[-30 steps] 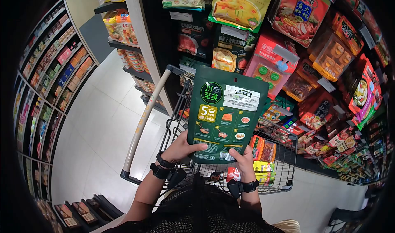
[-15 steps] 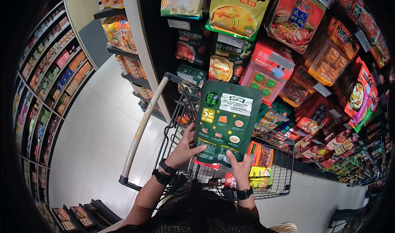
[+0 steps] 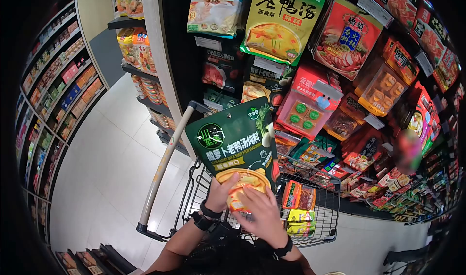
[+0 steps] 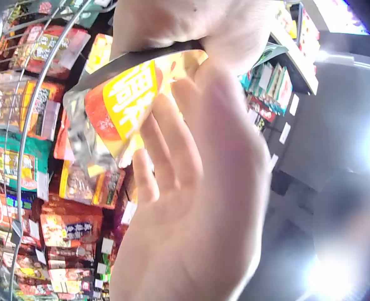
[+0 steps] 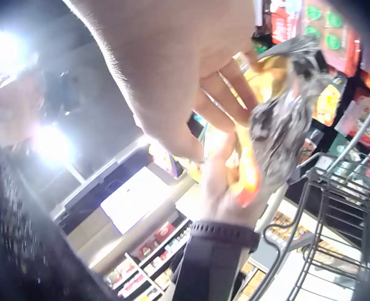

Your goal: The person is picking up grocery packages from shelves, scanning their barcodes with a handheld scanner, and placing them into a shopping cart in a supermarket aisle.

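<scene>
Over the cart, the head view shows the left hand gripping the green pouch low, printed front exposed; the right hand lays extended fingers across it, apparently steadying it. Left wrist view: fingers support its back. Right wrist view: both hands meet there.

Supermarket aisle: pale tiled floor with glossy light reflections; at left, tall dark-framed shelving, curved in the view, stocked with small boxed goods; at centre, a light wood-toned shelf end panel; at right, a dark display wall of hanging packets; bright white ceiling lights, glaring in the wrist views.
</scene>
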Available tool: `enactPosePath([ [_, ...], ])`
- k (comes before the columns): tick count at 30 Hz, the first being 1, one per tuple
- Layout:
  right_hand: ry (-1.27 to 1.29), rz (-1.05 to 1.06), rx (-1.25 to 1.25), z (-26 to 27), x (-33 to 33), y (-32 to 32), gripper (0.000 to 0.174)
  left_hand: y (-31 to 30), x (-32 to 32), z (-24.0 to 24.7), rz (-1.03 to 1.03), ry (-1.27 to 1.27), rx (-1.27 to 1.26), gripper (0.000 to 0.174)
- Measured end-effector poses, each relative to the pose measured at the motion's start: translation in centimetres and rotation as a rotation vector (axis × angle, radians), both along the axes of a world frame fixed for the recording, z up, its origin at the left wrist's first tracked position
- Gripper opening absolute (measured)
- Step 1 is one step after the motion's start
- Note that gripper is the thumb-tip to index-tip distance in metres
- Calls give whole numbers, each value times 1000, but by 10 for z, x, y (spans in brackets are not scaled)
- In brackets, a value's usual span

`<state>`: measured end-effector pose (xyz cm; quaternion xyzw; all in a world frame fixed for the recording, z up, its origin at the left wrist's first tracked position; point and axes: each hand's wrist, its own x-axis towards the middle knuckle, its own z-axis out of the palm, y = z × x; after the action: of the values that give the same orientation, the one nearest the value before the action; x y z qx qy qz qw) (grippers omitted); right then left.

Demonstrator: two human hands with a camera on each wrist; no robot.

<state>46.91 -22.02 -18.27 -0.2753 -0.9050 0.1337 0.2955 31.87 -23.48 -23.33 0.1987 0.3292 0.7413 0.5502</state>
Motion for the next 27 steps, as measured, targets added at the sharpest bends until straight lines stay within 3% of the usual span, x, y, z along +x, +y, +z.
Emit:
enactPosePath([
  [1,121,100,-152,-2,7,12,40,4,-9,-3,-31,-35,-19,26],
  [2,243,35,-127,-14,15,27,41,8,-16,-2,-24,4,-30,25],
  [3,252,-119,-11,-9,16,39,53,13,-26,2,-25,6,-24,25],
  [5,429,-315,-201,-19,12,71,61,27,-44,14,-195,124,-68,26],
  [7,745,93,-1140,-46,13,108,60,51,-51,17,-284,56,-75,26],
  [9,774,103,-1560,-94,17,144,40,73,-56,22,-398,-53,-125,27],
  [11,863,73,-1535,-62,-12,147,32,104,-72,18,-488,-53,-127,27],
  [13,843,15,-1470,-75,-11,171,30,135,-86,13,-553,6,-163,28],
  [15,897,-70,-1360,-64,-26,189,29,164,-100,4,-363,296,-127,24],
  [18,913,-56,-1270,-70,-37,222,28,197,-117,1,-214,468,-185,17],
  [21,953,-4,-1217,-68,-45,248,31,212,-121,1,-154,425,-172,16],
  [23,758,18,-1134,-62,-46,259,28,219,-124,-11,-135,427,-154,14],
  [27,772,24,-1074,-67,-57,276,26,230,-125,-23,-36,404,-27,10],
])
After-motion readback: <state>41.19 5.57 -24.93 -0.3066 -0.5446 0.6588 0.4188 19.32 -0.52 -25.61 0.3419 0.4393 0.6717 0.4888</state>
